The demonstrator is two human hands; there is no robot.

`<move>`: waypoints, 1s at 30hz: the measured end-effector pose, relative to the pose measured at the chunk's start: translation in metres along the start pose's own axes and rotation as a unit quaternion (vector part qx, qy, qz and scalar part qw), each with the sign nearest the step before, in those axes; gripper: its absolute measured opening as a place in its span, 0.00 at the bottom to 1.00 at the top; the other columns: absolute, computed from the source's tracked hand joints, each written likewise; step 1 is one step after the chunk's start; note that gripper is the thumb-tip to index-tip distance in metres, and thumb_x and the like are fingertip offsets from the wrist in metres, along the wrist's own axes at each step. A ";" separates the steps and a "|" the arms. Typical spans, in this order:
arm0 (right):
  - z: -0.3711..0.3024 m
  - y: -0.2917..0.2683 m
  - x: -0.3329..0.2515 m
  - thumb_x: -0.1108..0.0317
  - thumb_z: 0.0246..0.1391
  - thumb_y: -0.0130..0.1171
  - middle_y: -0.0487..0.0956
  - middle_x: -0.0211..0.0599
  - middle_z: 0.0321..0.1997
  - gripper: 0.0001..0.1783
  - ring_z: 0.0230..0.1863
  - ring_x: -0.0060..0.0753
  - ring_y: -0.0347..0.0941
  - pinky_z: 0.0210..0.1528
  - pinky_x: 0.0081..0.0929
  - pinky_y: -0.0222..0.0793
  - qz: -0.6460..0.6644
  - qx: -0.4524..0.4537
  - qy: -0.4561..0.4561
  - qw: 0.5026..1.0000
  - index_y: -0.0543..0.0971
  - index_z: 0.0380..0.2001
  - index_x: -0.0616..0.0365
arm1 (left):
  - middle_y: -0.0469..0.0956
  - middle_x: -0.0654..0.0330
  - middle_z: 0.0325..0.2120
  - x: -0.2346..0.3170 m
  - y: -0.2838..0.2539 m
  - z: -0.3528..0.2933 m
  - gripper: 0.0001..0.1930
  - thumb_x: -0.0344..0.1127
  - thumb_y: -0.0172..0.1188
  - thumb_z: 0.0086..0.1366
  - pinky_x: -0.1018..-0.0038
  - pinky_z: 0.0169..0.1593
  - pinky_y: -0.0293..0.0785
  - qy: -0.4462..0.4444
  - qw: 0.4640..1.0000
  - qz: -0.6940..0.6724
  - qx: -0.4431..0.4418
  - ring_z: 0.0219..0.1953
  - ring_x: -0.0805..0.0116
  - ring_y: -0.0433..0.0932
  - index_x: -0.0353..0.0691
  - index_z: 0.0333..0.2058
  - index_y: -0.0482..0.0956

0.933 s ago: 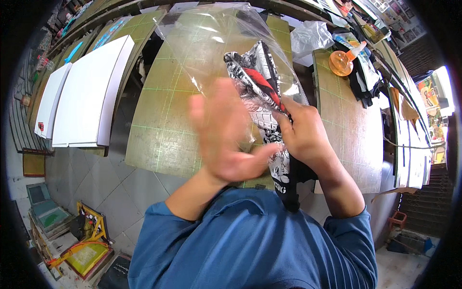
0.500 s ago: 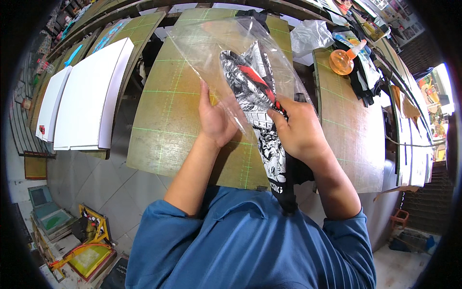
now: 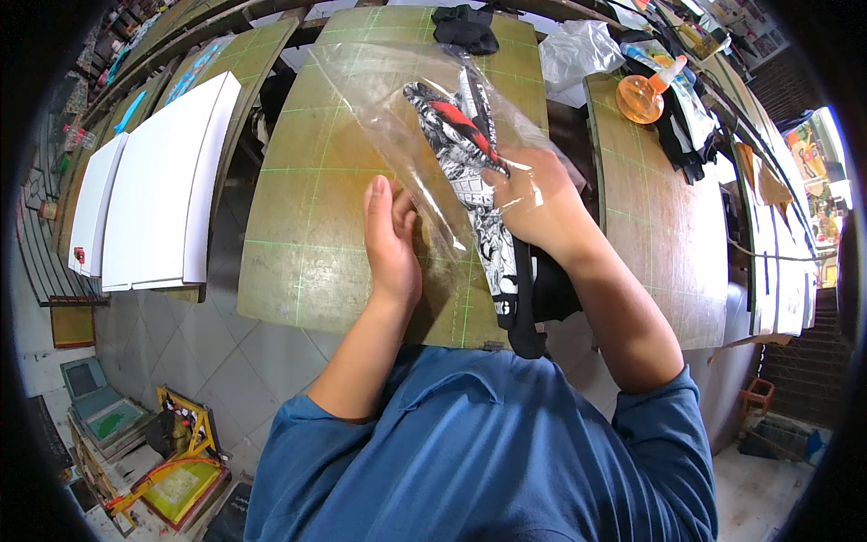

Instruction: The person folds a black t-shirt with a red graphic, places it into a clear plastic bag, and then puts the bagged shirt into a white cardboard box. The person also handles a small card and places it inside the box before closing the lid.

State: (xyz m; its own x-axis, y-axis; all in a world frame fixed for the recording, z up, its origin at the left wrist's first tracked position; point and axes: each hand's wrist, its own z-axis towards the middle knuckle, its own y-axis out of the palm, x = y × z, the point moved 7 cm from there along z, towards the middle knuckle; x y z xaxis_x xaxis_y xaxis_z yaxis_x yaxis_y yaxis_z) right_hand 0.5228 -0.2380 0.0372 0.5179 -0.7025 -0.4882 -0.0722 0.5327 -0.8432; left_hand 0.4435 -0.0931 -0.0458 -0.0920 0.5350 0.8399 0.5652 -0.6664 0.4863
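A folded black cloth piece (image 3: 492,235), narrow and long, carries a black-and-white drawn print with a red patch. Its far part lies inside a clear plastic bag (image 3: 361,77), while the dark near end hangs out toward my shirt. My right hand (image 3: 537,199) reaches into the bag's opening and grips the cloth, thumb on top. Beside the bag's left edge, my left hand (image 3: 393,239) is raised with loosely curled fingers, thumb upward, and nothing visible in it. Whether its fingertips touch the plastic is hard to see. More black fabric (image 3: 555,289) hangs below my right wrist.
Under my hands is a greenish board (image 3: 289,217) with green grid lines. White flat boxes (image 3: 167,190) lie on the left board. A black cloth bundle (image 3: 465,29) sits at the far edge. Crumpled plastic (image 3: 581,56) and an orange spray bottle (image 3: 641,98) are at the right.
My right hand has moved away from me and further into the bag with the cloth. My left hand has lowered slightly and its fingers have curled.
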 end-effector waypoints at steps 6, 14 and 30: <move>0.011 0.006 -0.001 0.64 0.50 0.57 0.77 0.57 0.33 0.14 0.40 0.60 0.72 0.45 0.45 0.66 -0.046 -0.027 0.040 0.998 0.77 0.35 0.65 | 0.64 0.55 0.56 0.001 0.015 -0.014 0.34 0.50 0.54 0.62 0.66 0.59 0.55 -0.043 0.995 0.034 -0.084 0.58 0.61 0.63 0.34 0.60 0.57; 0.025 0.017 -0.005 0.56 0.50 0.56 0.77 0.57 0.37 0.20 0.43 0.58 0.73 0.47 0.45 0.68 -0.029 -0.071 0.064 0.995 0.77 0.38 0.64 | 0.67 0.50 0.53 -0.004 0.008 -0.006 0.36 0.40 0.59 0.59 0.71 0.58 0.60 -0.086 0.987 0.050 -0.122 0.53 0.65 0.69 0.26 0.59 0.54; 0.032 0.017 0.002 0.61 0.46 0.60 0.76 0.59 0.44 0.25 0.51 0.56 0.70 0.56 0.38 0.63 -0.032 -0.007 0.082 0.996 0.75 0.48 0.62 | 0.67 0.47 0.54 -0.003 -0.001 0.000 0.35 0.40 0.58 0.60 0.71 0.59 0.59 -0.085 0.986 0.061 -0.127 0.56 0.65 0.66 0.25 0.59 0.54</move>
State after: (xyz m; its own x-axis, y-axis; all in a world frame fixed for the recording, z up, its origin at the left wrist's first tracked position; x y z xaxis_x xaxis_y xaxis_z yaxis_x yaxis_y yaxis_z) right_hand 0.5500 -0.2154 0.0291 0.3749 -0.8036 -0.4623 -0.0555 0.4783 -0.8764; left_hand 0.4433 -0.0942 -0.0489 0.1149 0.5081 0.8536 0.3386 -0.8278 0.4472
